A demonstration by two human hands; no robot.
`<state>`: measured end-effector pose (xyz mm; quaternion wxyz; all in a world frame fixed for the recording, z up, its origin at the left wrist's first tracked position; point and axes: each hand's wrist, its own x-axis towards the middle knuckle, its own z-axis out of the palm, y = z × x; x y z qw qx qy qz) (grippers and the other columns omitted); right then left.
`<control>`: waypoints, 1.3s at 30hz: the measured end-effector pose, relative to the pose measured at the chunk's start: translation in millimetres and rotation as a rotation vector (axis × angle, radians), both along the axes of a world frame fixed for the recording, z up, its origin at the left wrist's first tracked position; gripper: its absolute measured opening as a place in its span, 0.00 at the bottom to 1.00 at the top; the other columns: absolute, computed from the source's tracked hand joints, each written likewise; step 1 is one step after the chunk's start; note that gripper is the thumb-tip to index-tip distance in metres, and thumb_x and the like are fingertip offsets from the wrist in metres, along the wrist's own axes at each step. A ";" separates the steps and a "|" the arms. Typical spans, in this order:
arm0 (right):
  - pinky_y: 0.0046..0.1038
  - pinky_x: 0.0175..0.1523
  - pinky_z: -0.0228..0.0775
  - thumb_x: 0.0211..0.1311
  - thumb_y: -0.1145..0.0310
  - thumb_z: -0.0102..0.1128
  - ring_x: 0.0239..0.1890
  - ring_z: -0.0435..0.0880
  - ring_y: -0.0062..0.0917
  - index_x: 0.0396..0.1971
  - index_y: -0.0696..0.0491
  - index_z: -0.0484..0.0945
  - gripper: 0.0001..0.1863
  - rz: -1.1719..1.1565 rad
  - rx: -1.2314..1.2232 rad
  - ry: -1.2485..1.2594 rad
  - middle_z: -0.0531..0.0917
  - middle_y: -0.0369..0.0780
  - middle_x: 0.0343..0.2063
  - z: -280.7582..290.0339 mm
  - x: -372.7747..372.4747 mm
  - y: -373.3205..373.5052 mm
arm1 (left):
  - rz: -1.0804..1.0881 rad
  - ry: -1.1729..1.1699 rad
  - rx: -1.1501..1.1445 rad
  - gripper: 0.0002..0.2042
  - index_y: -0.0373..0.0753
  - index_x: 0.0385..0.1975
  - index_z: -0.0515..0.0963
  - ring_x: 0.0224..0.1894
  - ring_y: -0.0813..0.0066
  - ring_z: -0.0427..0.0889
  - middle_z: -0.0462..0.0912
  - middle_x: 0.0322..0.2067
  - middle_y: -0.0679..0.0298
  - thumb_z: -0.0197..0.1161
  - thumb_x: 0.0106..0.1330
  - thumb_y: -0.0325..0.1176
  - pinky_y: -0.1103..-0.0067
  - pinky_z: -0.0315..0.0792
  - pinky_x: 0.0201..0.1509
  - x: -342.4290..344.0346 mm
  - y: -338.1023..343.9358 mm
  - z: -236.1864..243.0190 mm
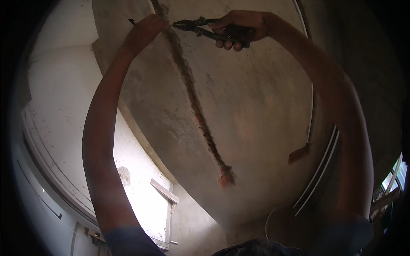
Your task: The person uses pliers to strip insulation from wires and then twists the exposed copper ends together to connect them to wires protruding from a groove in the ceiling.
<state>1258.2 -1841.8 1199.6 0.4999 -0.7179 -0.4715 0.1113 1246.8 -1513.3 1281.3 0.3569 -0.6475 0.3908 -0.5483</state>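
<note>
Up at the top, my right hand [243, 26] is wrapped round the handles of black combination pliers [183, 25]. Their handles are spread apart, and the jaws point left toward my other hand. My left hand [148, 29] is closed in a fist close to the pliers' tip, against the upper end of a rough groove [188, 79] cut in the grey plastered wall [252, 94]. A thin dark piece [131, 21] sticks out of the left side of that fist; its kind is too small to tell. A white conduit [150, 6] shows just above the fist.
The groove ends in a reddish broken hollow [226, 176]. On the right, a white conduit [311, 111] runs down to a reddish cut-out [299, 154], with two more white conduits [317, 173] beside it. A wooden piece [165, 190] juts out by a bright opening at lower left.
</note>
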 end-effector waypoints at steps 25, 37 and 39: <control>0.40 0.55 0.71 0.70 0.53 0.49 0.51 0.80 0.38 0.42 0.57 0.75 0.20 0.049 0.622 -0.090 0.80 0.46 0.46 -44.3 -0.2 -11.9 | -0.247 0.087 -0.840 0.11 0.40 0.36 0.83 0.36 0.55 0.83 0.84 0.30 0.56 0.53 0.64 0.35 0.65 0.74 0.43 -30.5 -109.9 5.5; 0.42 0.39 0.68 0.62 0.57 0.52 0.30 0.80 0.43 0.32 0.57 0.76 0.16 -0.769 0.548 -0.964 0.80 0.48 0.24 5.3 -9.6 39.3 | -0.342 0.077 -0.854 0.11 0.40 0.36 0.83 0.36 0.55 0.83 0.84 0.29 0.55 0.54 0.66 0.36 0.65 0.73 0.44 -35.0 -112.2 7.8; 0.43 0.40 0.68 0.61 0.58 0.52 0.30 0.80 0.45 0.31 0.57 0.75 0.16 -0.758 0.546 -0.994 0.80 0.49 0.24 10.1 -9.9 40.5 | -0.359 0.092 -0.851 0.11 0.39 0.36 0.83 0.34 0.54 0.83 0.84 0.28 0.54 0.54 0.66 0.36 0.65 0.73 0.43 -34.4 -111.5 7.4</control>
